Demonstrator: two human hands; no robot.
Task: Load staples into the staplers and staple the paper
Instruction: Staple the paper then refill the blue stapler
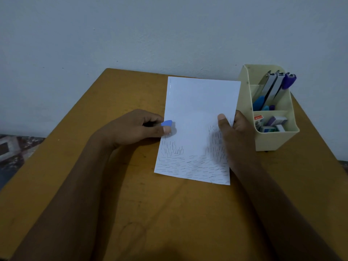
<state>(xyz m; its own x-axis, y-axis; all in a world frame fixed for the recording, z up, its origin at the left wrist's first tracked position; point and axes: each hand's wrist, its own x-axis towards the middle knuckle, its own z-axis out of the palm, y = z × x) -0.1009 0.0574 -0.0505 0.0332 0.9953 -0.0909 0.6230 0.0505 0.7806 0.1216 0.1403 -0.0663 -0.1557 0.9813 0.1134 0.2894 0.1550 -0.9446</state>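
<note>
Left hand (135,127), fingers clenched round a blue stapler (167,123) at the left edge of the paper (197,102), which lies mid-tabletop (169,213). Right hand (235,132) pinches its right edge; organizer (271,142) at far right.

Head camera looks steeply down, close over the table (75,185).
</note>
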